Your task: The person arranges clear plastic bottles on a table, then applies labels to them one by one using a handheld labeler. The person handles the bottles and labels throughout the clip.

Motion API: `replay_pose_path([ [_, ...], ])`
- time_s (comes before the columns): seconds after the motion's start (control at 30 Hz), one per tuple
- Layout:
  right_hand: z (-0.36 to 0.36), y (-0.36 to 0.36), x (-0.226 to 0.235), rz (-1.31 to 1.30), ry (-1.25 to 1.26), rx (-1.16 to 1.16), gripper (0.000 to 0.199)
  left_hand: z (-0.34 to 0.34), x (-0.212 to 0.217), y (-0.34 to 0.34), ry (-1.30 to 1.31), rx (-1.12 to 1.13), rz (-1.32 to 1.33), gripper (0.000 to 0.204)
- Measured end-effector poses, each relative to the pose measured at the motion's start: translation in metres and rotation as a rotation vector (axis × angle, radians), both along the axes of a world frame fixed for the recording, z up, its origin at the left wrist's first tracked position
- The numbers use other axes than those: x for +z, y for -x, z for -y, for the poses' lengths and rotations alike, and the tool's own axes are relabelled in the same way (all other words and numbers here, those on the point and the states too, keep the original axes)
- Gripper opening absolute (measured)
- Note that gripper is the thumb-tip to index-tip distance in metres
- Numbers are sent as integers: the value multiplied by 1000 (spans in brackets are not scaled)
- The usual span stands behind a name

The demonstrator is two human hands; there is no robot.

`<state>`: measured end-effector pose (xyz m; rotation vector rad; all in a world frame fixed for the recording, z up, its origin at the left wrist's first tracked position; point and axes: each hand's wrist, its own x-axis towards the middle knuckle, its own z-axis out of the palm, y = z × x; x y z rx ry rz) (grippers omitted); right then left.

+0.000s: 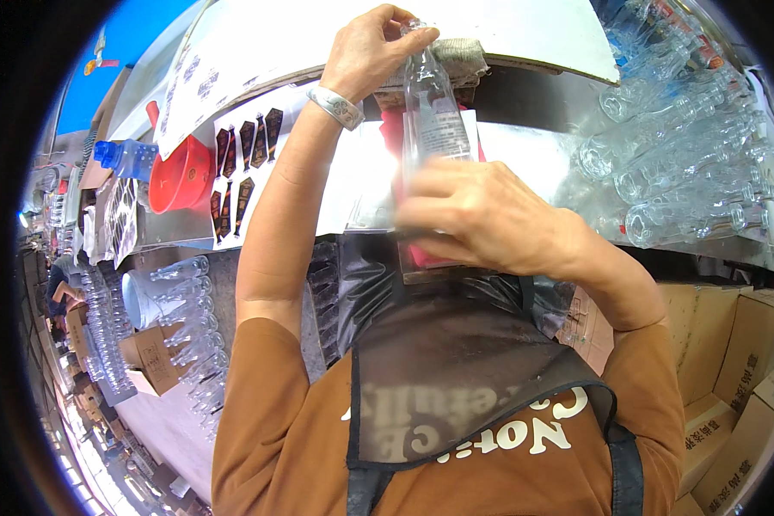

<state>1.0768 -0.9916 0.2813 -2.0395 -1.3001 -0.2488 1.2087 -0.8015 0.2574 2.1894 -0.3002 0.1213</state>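
Observation:
A clear glass bottle (429,90) lies in front of me with its neck pointing away. At its far end my left hand (372,53) pinches the neck between thumb and fingers. A pale printed label (444,133) shows on the bottle's body. Over the lower part of the bottle is my right hand (482,211), its fingers smeared by motion, so their grip cannot be made out. Pink-red material (392,129) shows under the bottle, and a folded grey cloth (461,62) sits by its neck. Left of my left forearm lie sheets of dark, tie-shaped labels (248,142).
Rows of clear glass bottles (666,159) lie on the metal table at right. A red basin (182,178) and a blue-capped container (127,159) stand at left. The white board (525,34) spans the far side. Cardboard boxes (752,344) are low right; more bottles (199,322) are low left.

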Motion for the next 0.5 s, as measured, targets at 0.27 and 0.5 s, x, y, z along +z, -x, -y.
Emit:
replay_pose_path([
  [0.27, 22, 29, -26, -93, -245, 11, 25, -2, 16, 17, 213, -66, -22, 25],
  [0.5, 39, 51, -1, -570, -485, -130, 19, -59, 58, 158, 764, 0, 161, 18],
])
